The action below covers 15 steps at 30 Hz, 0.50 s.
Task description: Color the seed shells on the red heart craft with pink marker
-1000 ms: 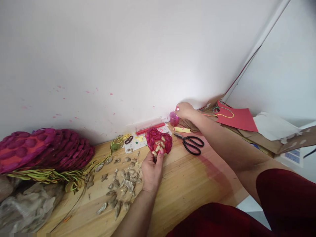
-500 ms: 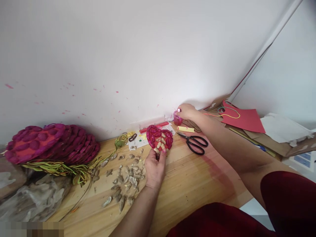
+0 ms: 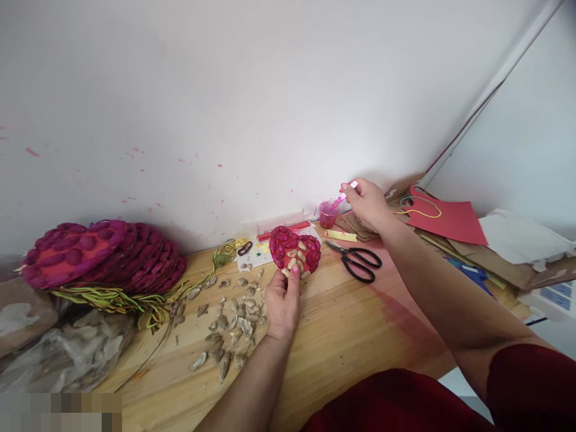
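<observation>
One pale wall (image 3: pixel 270 108), flecked with pink, stands behind a wooden tabletop (image 3: pixel 351 336), where a stack of magenta-studded pieces (image 3: pixel 108 252) leans at left. The left hand (image 3: pixel 283 297) clasps the lower point of a heart-shaped piece (image 3: pixel 294 249) between thumb and fingers above the table's middle, lobes toward the wall. The right hand (image 3: pixel 369 204), farther off, pinches a slim pink-stained tool; the heart lies left of it and nearer the person, with the left hand the closer of the two. Beyond the heart, to its right, sits a clear cup (image 3: pixel 329 219) holding something pink. The slim pink-stained tool (image 3: pixel 344 197) slants down and leftward to its mouth, how deep impossible to tell. Glossy magenta shells (image 3: pixel 278 241) crowd the heart's lobes; tan, uncoloured shells (image 3: pixel 300 264) dot its red centre.
</observation>
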Each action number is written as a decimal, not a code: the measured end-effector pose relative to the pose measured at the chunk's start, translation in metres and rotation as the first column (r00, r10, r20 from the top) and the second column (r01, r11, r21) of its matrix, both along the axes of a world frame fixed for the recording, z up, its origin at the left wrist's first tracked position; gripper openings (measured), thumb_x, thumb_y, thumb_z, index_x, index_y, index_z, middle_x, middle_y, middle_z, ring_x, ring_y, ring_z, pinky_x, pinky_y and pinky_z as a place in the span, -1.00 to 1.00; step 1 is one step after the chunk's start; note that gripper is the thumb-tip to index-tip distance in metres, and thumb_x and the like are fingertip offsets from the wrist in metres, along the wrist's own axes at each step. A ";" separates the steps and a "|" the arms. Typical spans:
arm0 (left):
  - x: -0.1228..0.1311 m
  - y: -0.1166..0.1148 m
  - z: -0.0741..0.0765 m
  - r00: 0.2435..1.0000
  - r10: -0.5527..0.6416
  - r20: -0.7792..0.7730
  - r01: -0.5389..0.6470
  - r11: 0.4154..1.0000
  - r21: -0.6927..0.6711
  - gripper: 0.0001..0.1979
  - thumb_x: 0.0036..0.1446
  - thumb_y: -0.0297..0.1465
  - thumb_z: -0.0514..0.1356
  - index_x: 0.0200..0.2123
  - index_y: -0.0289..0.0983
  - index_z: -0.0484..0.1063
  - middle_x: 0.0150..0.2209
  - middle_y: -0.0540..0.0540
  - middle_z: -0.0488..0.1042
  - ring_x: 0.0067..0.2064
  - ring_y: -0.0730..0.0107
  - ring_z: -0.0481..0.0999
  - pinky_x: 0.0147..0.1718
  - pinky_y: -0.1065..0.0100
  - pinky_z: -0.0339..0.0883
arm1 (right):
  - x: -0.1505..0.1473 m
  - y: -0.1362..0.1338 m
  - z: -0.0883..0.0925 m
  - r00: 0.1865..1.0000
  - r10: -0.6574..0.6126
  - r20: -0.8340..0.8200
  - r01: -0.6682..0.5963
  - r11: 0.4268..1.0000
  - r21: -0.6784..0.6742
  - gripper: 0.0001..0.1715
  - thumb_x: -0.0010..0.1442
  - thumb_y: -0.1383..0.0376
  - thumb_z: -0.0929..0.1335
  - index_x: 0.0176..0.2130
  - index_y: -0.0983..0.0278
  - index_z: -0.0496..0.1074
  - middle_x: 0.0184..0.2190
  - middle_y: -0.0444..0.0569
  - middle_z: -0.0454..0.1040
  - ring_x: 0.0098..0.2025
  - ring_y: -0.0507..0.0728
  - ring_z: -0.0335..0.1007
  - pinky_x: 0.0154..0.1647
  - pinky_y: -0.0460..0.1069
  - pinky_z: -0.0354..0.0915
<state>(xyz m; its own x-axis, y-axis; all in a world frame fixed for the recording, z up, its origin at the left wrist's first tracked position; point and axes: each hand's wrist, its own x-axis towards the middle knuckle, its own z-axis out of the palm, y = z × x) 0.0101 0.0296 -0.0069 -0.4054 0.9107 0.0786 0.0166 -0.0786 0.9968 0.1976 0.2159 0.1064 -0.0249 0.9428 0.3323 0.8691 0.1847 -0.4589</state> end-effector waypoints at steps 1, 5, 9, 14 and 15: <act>0.000 0.000 -0.001 1.000 -0.002 -0.007 0.002 1.000 -0.010 -0.52 0.23 -0.01 0.19 -0.17 -0.33 0.58 -0.31 -0.19 0.63 -0.17 0.18 0.59 -0.16 0.30 0.41 | 0.003 -0.009 -0.002 0.983 0.049 -0.179 -0.042 0.998 0.044 -0.54 0.40 0.03 0.19 -0.15 0.29 0.48 -0.31 0.02 0.55 -0.34 0.10 0.39 -0.36 -0.04 0.19; -0.001 0.001 -0.007 0.999 -0.027 -0.033 0.027 1.000 -0.011 -0.54 0.24 -0.03 0.19 -0.15 -0.33 0.60 -0.26 -0.16 0.65 -0.19 0.22 0.58 -0.17 0.34 0.39 | 0.003 -0.057 -0.019 0.759 0.249 -0.601 -0.259 0.963 0.072 -0.49 0.28 -0.13 0.29 -0.30 0.25 0.40 -0.51 -0.15 0.36 -0.46 0.04 0.24 -0.38 -0.05 0.19; -0.003 0.000 -0.011 0.994 -0.069 -0.081 0.068 0.998 -0.018 -0.57 0.26 -0.06 0.18 -0.17 -0.31 0.61 -0.22 -0.10 0.66 -0.20 0.28 0.55 -0.16 0.38 0.36 | -0.010 -0.096 -0.039 0.663 0.290 -0.690 -0.306 0.946 0.104 -0.55 0.18 -0.09 0.40 -0.30 0.22 0.35 -0.46 -0.17 0.34 -0.42 0.04 0.22 -0.35 -0.04 0.19; -0.004 -0.003 -0.004 0.962 -0.075 -0.263 0.052 0.995 -0.091 -0.58 0.24 -0.06 0.19 -0.32 -0.32 0.59 -0.39 -0.05 0.60 -0.33 0.34 0.49 -0.31 0.42 0.28 | -0.018 -0.112 -0.052 0.740 0.343 -0.579 -0.322 0.936 0.143 -0.74 0.31 0.08 0.33 -0.28 0.20 0.31 -0.48 -0.16 0.33 -0.44 0.05 0.21 -0.38 -0.02 0.16; -0.004 -0.004 -0.003 0.951 -0.072 -0.300 0.042 0.994 -0.103 -0.58 0.24 -0.05 0.18 -0.35 -0.31 0.57 -0.43 -0.04 0.58 -0.36 0.35 0.46 -0.35 0.42 0.26 | -0.018 -0.112 -0.053 0.749 0.356 -0.559 -0.337 0.931 0.141 -0.76 0.31 0.10 0.32 -0.28 0.20 0.30 -0.49 -0.17 0.33 -0.46 0.05 0.21 -0.39 -0.02 0.15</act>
<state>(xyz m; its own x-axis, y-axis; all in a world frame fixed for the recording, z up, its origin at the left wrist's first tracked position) 0.0059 0.0259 -0.0097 -0.3230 0.9408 0.1027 0.3173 0.0054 0.9483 0.1798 0.1035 0.0539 -0.1471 0.8964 0.4182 0.3264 0.4431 -0.8349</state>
